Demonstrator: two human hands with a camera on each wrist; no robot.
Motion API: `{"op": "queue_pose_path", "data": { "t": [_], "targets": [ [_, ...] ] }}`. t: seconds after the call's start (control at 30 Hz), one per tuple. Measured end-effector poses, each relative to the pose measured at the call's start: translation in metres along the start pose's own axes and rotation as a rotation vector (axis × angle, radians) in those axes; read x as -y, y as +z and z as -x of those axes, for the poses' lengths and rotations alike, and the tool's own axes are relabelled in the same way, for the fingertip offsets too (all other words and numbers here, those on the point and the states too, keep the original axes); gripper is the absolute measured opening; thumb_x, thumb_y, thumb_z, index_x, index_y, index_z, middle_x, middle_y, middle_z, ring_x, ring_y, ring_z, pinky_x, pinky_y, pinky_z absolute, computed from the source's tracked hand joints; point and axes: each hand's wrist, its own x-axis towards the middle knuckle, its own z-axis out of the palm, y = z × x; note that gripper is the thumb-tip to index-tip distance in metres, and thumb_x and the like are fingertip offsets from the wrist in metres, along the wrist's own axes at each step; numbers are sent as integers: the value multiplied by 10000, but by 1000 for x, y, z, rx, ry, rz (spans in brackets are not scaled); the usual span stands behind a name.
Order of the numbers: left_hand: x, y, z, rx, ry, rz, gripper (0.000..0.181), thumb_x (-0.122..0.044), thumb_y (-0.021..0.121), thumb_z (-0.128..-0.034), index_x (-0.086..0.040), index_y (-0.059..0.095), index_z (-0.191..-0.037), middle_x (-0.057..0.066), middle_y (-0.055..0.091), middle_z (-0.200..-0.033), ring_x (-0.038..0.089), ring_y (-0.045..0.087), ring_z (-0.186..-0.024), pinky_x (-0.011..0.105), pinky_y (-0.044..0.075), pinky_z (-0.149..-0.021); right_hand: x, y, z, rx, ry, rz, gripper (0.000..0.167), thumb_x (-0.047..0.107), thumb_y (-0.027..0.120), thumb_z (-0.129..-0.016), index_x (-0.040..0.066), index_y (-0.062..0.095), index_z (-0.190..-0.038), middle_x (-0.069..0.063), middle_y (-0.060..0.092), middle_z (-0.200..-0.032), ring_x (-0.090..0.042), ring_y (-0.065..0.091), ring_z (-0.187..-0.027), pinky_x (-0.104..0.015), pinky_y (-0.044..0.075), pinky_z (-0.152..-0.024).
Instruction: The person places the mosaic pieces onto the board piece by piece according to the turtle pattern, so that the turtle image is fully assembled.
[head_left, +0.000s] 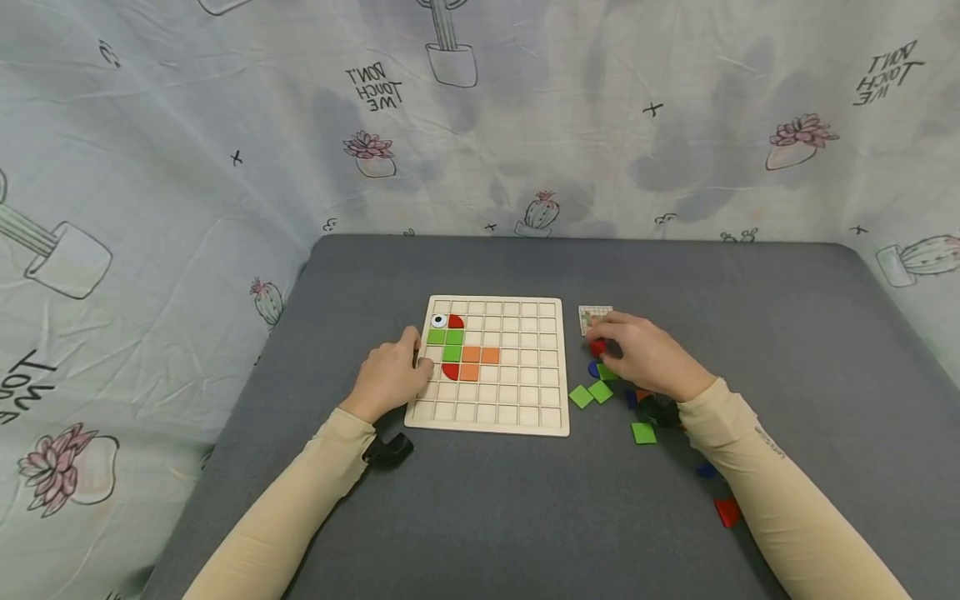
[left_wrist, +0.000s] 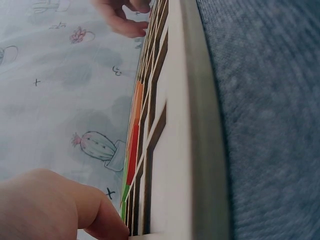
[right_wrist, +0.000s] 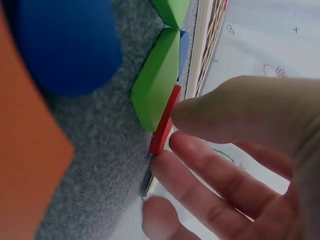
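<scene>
A light wooden grid board (head_left: 525,392) lies on the grey table with several flat tiles in its cells. Among them are a white eye tile (head_left: 438,321), a rounded red tile (head_left: 455,322), a green tile (head_left: 452,354) and an orange tile (head_left: 490,356). My left hand (head_left: 392,377) rests at the board's left edge, its thumb touching the top; some fingers are hidden. To the right of the board, my right hand (head_left: 651,354) pinches a red tile (right_wrist: 166,120) between thumb and fingers. A green tile (right_wrist: 159,75) lies right beside it.
A small pattern card (head_left: 591,315) lies beyond the right fingers. Loose tiles spread below and beside the right hand, including a green tile (head_left: 643,432), a blue tile (head_left: 707,471) and a red tile (head_left: 727,512). Printed cloth (head_left: 585,108) hangs behind the table.
</scene>
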Motion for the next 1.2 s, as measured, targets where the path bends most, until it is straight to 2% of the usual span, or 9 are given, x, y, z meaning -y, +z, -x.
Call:
{"op": "queue_pose_path", "data": {
  "t": [0.17,0.3,0.67,0.83,0.97,1.07,1.2],
  "targets": [
    [1,-1,1,-5,10,5,228,-241,563,-1000,-59,505,-1124,35,453,-611,180,399,-479,300,268,-453,0,1,-1,3,-17,-17,312,-30,720,-891,58,751,-1188,-220,658,-1337,-391,689,-1123,-461,565,-796],
    [1,-1,1,-7,13,3,229,-242,565,-999,-58,503,-1120,34,453,-614,180,404,-485,301,270,-456,0,3,-2,3,-33,-26,319,-55,690,-886,77,761,-1167,-229,649,-1345,-396,690,-1124,-411,536,-743],
    [2,-1,1,-7,15,4,228,-237,567,-1001,-53,506,-1122,39,453,-615,181,400,-481,299,264,-456,-3,8,-2,-26,-136,10,460,-171,544,-873,86,782,-1172,-160,664,-1239,-251,665,-975,-297,411,-656],
    [2,-2,1,-13,21,3,235,-235,568,-996,-51,509,-1129,24,429,-604,171,382,-475,295,255,-453,-4,11,-2,-28,-179,38,457,-179,549,-867,75,794,-1158,-132,661,-1190,-234,644,-986,-317,480,-714],
    [2,-2,1,-11,25,4,235,-235,566,-996,-51,508,-1131,18,420,-598,167,373,-475,295,251,-454,-2,12,-2,-29,-145,40,333,-138,640,-879,30,789,-1125,-183,666,-1233,-321,668,-1094,-404,566,-805],
    [2,-2,2,-11,29,5,233,-233,565,-996,-51,508,-1129,14,415,-592,164,364,-471,293,247,-453,0,11,-1,-18,-103,28,284,-99,683,-880,23,784,-1116,-211,660,-1277,-369,659,-1163,-462,576,-869],
    [3,-1,2,-14,32,6,232,-232,565,-994,-51,508,-1128,10,412,-592,160,360,-471,292,246,-452,2,10,-1,-12,-83,6,248,-82,686,-876,39,789,-1066,-187,671,-1246,-352,668,-1134,-463,571,-866]
  ]
}}
